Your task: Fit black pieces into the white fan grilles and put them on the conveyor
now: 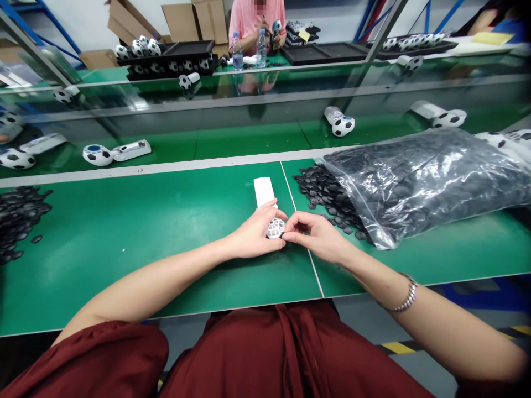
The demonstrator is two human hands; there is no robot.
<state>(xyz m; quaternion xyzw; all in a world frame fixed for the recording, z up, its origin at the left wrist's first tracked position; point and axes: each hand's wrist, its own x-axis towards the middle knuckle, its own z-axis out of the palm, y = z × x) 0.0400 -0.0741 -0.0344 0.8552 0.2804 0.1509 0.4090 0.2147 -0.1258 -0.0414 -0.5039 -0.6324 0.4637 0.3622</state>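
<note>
On the green bench in front of me lies a white device with a round, soccer-ball-patterned head (pixel 275 228) and a flat white handle (pixel 264 191) pointing away. My left hand (pixel 258 232) is wrapped round the head from the left, with the thumb in front. From the right, my right hand (pixel 315 235) pinches with thumb and forefinger at the head's edge. A small black piece (pixel 284 235) shows between those fingertips; its outline is mostly hidden. Close to the right hand, loose black pieces (pixel 327 193) spill from a clear plastic bag (pixel 431 177).
Another heap of black pieces (pixel 20 218) lies at the left. Beyond the metal rail (pixel 166 168), several soccer-ball devices (pixel 99 155) rest on the green conveyor (pixel 228 132). Across it, a person in a pink shirt (pixel 244 25) sits behind two bottles (pixel 261 50) and black trays (pixel 323 53).
</note>
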